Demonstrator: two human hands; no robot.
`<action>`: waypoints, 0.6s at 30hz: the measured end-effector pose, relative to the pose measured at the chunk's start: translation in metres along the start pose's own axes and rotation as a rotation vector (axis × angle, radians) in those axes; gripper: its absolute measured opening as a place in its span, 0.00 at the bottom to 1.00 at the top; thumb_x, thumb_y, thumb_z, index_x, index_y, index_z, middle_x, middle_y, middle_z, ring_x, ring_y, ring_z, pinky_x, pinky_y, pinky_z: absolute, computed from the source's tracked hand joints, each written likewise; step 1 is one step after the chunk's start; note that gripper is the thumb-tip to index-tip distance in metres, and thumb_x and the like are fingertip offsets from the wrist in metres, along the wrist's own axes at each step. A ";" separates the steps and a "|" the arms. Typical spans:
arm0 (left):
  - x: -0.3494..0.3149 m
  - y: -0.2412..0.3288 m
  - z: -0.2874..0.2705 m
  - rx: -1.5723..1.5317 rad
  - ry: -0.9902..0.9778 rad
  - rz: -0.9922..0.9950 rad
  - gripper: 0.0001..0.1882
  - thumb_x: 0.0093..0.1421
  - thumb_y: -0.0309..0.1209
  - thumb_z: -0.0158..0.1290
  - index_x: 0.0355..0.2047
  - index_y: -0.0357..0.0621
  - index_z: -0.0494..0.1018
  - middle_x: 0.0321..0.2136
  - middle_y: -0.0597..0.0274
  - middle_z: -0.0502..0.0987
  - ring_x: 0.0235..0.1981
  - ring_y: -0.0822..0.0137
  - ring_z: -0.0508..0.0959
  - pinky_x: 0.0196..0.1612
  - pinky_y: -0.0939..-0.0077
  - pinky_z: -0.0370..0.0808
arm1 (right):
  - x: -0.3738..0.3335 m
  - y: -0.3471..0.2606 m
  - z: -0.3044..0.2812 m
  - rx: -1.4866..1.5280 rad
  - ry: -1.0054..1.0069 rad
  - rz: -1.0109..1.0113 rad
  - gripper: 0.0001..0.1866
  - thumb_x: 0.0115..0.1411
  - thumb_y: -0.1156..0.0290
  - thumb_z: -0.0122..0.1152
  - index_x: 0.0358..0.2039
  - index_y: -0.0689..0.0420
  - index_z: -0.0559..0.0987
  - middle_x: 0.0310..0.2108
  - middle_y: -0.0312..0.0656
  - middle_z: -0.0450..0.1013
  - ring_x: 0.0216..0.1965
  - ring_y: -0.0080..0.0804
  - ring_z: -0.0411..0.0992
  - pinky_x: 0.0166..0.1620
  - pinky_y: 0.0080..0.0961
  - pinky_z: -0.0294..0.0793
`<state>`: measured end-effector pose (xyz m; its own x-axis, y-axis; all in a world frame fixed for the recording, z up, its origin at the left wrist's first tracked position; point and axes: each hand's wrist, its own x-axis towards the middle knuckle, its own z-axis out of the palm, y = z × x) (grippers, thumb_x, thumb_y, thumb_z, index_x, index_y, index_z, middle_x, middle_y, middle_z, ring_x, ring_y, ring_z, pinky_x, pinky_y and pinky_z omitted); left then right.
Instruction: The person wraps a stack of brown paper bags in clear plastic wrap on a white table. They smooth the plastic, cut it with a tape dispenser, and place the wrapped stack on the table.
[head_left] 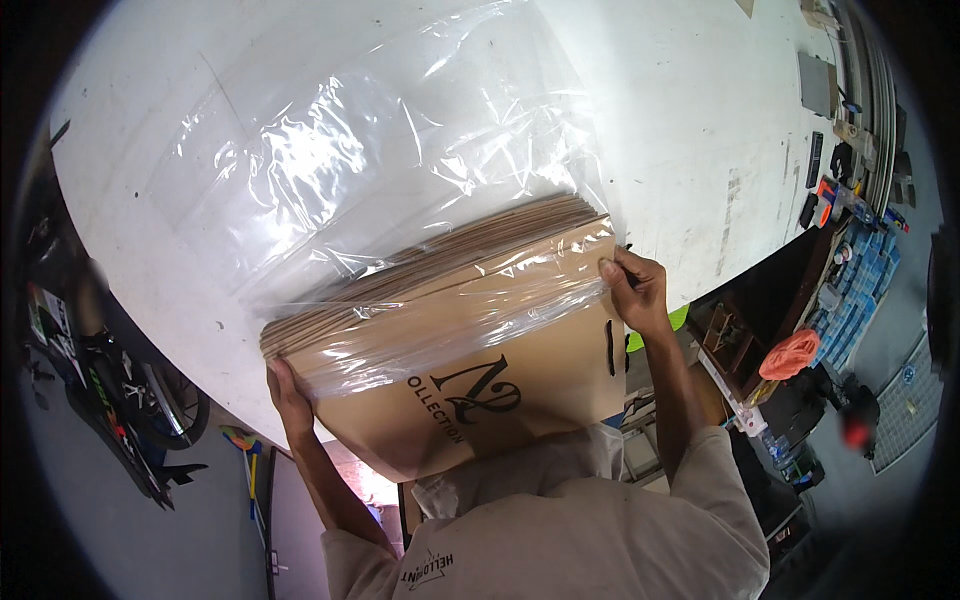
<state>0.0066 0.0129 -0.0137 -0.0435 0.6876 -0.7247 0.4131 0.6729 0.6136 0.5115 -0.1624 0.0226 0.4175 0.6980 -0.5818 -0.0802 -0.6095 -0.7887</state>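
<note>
While both hands [290, 395] [635, 290] grip its ends, the bag stack [470, 350] lies crosswise, entering plastic [400, 170].

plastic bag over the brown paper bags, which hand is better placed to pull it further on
Right, probably. The right hand already pinches the clear plastic bag edge at the stack of brown paper bags, while the left hand braces the stack's other corner.

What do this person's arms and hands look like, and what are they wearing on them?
Both hands are bare, with no gloves: the left hand and the right hand. No watch, ring or wristband shows. The forearms are uncovered up to short, loose sleeves of a light beige shirt with a dark printed marking near its lower edge.
</note>
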 end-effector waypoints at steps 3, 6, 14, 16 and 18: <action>-0.005 0.002 -0.006 -0.003 -0.048 -0.046 0.36 0.74 0.52 0.42 0.69 0.31 0.58 0.66 0.50 0.64 0.66 0.59 0.63 0.69 0.66 0.57 | 0.001 0.003 -0.009 0.073 -0.131 0.001 0.22 0.69 0.72 0.57 0.61 0.66 0.71 0.52 0.48 0.77 0.54 0.30 0.72 0.59 0.30 0.69; -0.024 -0.022 -0.012 -0.074 -0.015 -0.064 0.35 0.73 0.49 0.45 0.68 0.32 0.58 0.65 0.51 0.65 0.66 0.59 0.63 0.68 0.65 0.57 | 0.024 -0.012 -0.015 0.145 -0.211 0.040 0.32 0.69 0.65 0.60 0.68 0.64 0.63 0.57 0.50 0.73 0.59 0.36 0.70 0.62 0.35 0.67; 0.001 -0.015 -0.024 -0.322 -0.226 -0.075 0.35 0.76 0.52 0.34 0.69 0.35 0.57 0.65 0.51 0.66 0.67 0.59 0.64 0.69 0.63 0.57 | 0.046 -0.025 0.006 0.057 -0.174 0.194 0.30 0.68 0.56 0.61 0.62 0.65 0.71 0.53 0.47 0.75 0.55 0.32 0.70 0.60 0.32 0.68; 0.001 0.003 -0.006 -0.319 -0.113 -0.177 0.37 0.76 0.55 0.31 0.69 0.35 0.58 0.65 0.51 0.66 0.66 0.59 0.64 0.69 0.63 0.58 | 0.037 -0.008 -0.004 0.107 -0.225 0.153 0.29 0.68 0.57 0.62 0.60 0.66 0.73 0.51 0.45 0.76 0.53 0.29 0.71 0.58 0.30 0.69; -0.004 -0.011 -0.007 -0.208 -0.065 -0.122 0.40 0.74 0.59 0.31 0.69 0.35 0.58 0.65 0.51 0.66 0.66 0.59 0.64 0.69 0.63 0.58 | 0.028 -0.002 -0.006 0.100 -0.207 0.124 0.27 0.68 0.57 0.62 0.59 0.66 0.74 0.50 0.44 0.77 0.52 0.28 0.71 0.57 0.29 0.70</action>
<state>-0.0037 0.0049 -0.0157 -0.0206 0.5835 -0.8118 0.2122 0.7961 0.5668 0.5288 -0.1437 0.0091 0.2054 0.6887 -0.6954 -0.2122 -0.6623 -0.7186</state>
